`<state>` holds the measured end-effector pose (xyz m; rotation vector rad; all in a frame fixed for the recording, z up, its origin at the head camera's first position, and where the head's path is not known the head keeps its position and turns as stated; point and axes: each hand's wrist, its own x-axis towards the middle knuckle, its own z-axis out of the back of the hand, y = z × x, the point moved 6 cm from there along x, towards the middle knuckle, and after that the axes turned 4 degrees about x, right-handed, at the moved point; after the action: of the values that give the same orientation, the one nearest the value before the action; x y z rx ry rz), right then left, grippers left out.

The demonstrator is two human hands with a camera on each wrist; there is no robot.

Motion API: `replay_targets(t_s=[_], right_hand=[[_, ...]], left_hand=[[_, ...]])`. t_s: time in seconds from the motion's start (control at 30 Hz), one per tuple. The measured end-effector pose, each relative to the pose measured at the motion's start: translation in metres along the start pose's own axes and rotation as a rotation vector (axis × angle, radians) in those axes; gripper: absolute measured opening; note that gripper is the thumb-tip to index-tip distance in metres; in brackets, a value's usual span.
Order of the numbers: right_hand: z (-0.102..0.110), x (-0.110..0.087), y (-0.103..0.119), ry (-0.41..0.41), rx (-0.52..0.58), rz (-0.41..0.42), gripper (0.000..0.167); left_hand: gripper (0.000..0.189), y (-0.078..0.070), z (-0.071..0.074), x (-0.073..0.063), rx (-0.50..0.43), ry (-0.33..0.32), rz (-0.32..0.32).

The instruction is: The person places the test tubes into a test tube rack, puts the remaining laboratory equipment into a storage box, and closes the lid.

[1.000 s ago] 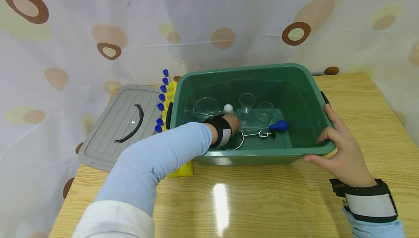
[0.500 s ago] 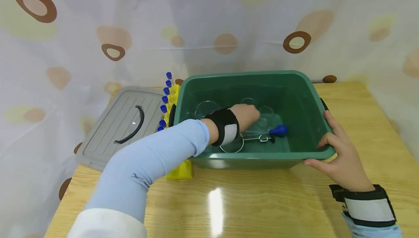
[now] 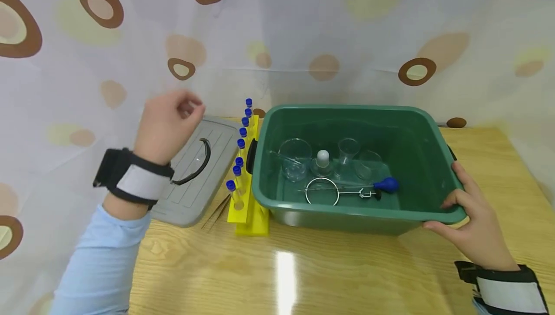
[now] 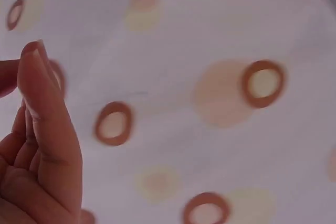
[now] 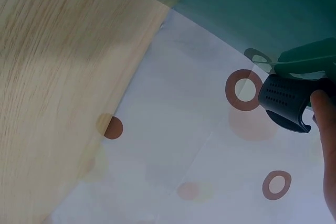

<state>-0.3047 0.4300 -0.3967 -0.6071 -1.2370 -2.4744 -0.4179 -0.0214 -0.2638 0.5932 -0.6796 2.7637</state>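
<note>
My left hand is raised over the grey lid, its fingers loosely curled, and no object shows in it. In the left wrist view its thumb stands before the patterned backdrop. My right hand grips the near right corner of the green bin, thumb outside and fingers over the rim. Inside the bin are a glass beaker with a thin rod, an alcohol lamp with a white cap, a flared glass vessel, a tilted clear vessel, a blue-bulbed dropper and a ring clamp.
Left of the bin stands a yellow rack holding several blue-capped test tubes. Tweezers lie between rack and lid. A black handle juts from the bin's side. The patterned cloth hangs behind the wooden table.
My left hand has come out of the bin and swung left, up over the lid. The right hand keeps its grip on the corner. The view has shifted left.
</note>
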Motion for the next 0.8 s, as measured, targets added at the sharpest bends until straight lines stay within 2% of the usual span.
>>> replay_targets(t_s=[0.1, 0.17, 0.27, 0.37, 0.43, 0.53, 0.63, 0.8], right_hand=[[0.0, -0.001, -0.001, 0.009, -0.01, 0.0, 0.042], [0.0, -0.001, -0.001, 0.016, -0.015, 0.003, 0.041], [0.0, -0.002, -0.002, 0.016, -0.021, 0.012, 0.041], [0.0, -0.002, -0.004, 0.014, -0.02, 0.008, 0.042], [-0.001, -0.003, -0.005, 0.012, -0.024, 0.001, 0.043], [-0.001, -0.004, -0.006, 0.009, -0.02, -0.005, 0.043], [-0.001, -0.004, -0.006, 0.008, -0.021, -0.008, 0.044], [0.001, -0.004, -0.004, 0.0, -0.021, -0.008, 0.044]], left_hand=[[0.015, 0.053, -0.039, -0.033, 0.045, 0.126, 0.067], [0.014, 0.074, -0.073, -0.056, 0.064, 0.24, 0.088], [0.019, 0.09, -0.121, -0.085, 0.091, 0.421, 0.138], [0.028, 0.095, -0.155, -0.103, 0.157, 0.524, 0.179], [0.029, 0.097, -0.169, -0.109, 0.194, 0.547, 0.183], [0.021, 0.098, -0.182, -0.112, 0.211, 0.564, 0.183], [0.017, 0.099, -0.19, -0.113, 0.204, 0.559, 0.172], [0.015, 0.098, -0.193, -0.111, 0.175, 0.546, 0.168]])
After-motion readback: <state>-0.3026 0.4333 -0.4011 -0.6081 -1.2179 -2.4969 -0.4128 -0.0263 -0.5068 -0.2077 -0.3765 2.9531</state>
